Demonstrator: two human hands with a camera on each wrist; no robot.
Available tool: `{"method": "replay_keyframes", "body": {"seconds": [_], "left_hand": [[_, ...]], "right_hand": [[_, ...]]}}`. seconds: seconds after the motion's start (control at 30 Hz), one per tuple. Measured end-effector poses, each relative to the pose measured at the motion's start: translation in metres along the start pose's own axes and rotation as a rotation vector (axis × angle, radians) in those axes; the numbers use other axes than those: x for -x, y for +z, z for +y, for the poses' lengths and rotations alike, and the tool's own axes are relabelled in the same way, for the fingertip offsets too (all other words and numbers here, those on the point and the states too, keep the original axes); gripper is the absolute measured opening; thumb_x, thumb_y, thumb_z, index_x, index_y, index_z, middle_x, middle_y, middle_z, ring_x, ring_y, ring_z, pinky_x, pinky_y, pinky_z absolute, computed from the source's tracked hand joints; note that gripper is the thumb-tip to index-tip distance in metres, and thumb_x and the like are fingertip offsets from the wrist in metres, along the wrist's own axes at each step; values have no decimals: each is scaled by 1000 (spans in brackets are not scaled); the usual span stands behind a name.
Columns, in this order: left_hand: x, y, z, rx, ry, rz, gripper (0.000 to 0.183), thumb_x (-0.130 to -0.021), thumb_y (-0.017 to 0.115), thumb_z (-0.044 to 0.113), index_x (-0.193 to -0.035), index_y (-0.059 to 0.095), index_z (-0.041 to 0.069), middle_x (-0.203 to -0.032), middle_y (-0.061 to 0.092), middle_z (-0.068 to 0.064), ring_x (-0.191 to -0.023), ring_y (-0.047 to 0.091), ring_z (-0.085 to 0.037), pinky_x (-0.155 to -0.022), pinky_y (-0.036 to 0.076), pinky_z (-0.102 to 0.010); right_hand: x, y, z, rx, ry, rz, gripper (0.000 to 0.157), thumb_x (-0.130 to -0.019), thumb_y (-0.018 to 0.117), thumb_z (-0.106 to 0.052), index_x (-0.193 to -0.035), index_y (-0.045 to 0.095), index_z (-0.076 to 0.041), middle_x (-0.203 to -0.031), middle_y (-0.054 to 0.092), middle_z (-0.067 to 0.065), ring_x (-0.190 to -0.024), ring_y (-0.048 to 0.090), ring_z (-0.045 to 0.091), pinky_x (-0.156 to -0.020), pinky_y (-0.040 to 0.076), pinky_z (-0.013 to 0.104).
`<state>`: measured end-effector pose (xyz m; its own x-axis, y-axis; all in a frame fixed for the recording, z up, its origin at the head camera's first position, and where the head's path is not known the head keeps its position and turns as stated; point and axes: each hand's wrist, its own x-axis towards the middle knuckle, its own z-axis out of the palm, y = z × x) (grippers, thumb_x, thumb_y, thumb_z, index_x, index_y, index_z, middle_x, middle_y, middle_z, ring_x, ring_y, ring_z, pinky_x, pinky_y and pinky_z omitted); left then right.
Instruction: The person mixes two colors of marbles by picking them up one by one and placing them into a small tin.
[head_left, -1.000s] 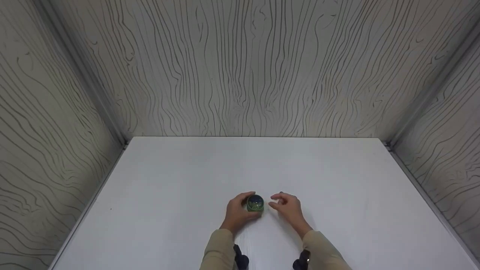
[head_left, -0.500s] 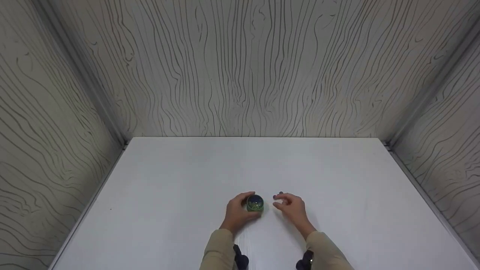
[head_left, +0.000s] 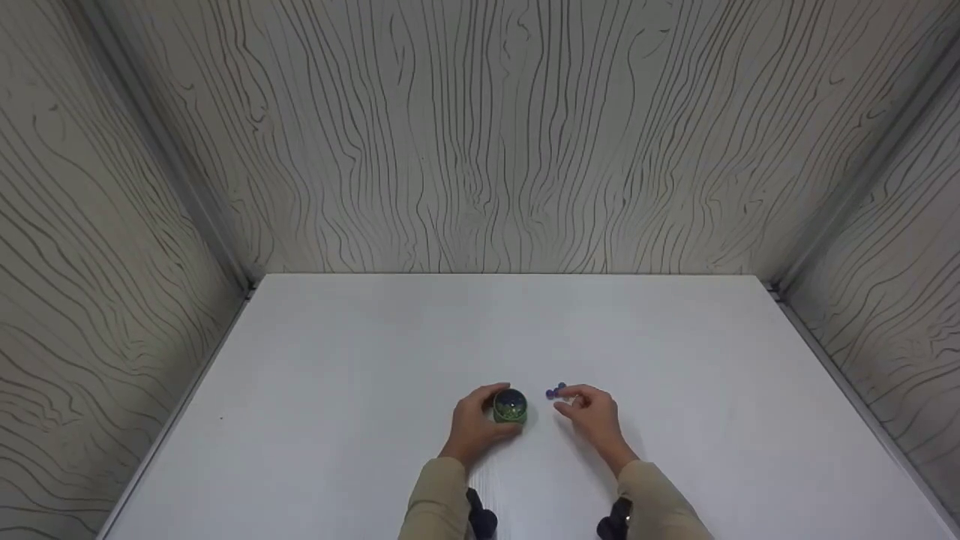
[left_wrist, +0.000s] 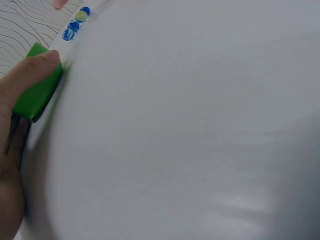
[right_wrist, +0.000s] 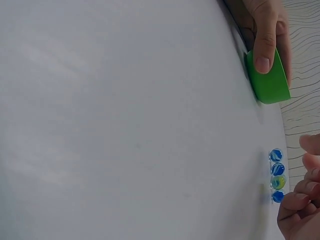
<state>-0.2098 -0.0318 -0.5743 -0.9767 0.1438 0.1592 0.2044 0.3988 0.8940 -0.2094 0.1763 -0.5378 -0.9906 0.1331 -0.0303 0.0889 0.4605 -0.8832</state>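
My left hand [head_left: 472, 426] grips a small green cup [head_left: 511, 414] on the white table, thumb on the near side and fingers on the far side. From above, the cup's inside looks dark blue and shiny. The left wrist view shows the thumb lying across its smooth green wall [left_wrist: 37, 100]. To the right of the cup, several glass marbles [right_wrist: 277, 169] lie in a short row, mostly blue with one yellowish. Right beside them is my right hand [head_left: 595, 421], thumb and forefinger apart, other fingers loosely curled, with nothing seen between them.
The white table [head_left: 360, 352] reaches back to a wall panel [head_left: 480, 150] with a wood-grain pattern. Similar panels stand at the left [head_left: 90, 315] and right [head_left: 892, 285]. Both wrists carry dark camera mounts [head_left: 482, 517].
My right hand has drawn to the right, away from the cup, and the marbles it covered have come into sight. The left hand and cup have stayed in place.
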Motion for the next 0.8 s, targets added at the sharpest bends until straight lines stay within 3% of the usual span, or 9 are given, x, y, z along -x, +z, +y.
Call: {"method": "replay_keyframes", "body": {"seconds": [0.8], "left_hand": [[1, -1, 1, 37, 6, -11, 63, -70, 85, 22, -127, 61, 11, -127, 66, -8, -120, 61, -27, -107, 50, -37]], "right_hand": [[-6, -10, 14, -31, 32, 67, 20, -79, 70, -3, -98, 70, 5, -62, 44, -5, -57, 40, 6, -50, 34, 15]]}}
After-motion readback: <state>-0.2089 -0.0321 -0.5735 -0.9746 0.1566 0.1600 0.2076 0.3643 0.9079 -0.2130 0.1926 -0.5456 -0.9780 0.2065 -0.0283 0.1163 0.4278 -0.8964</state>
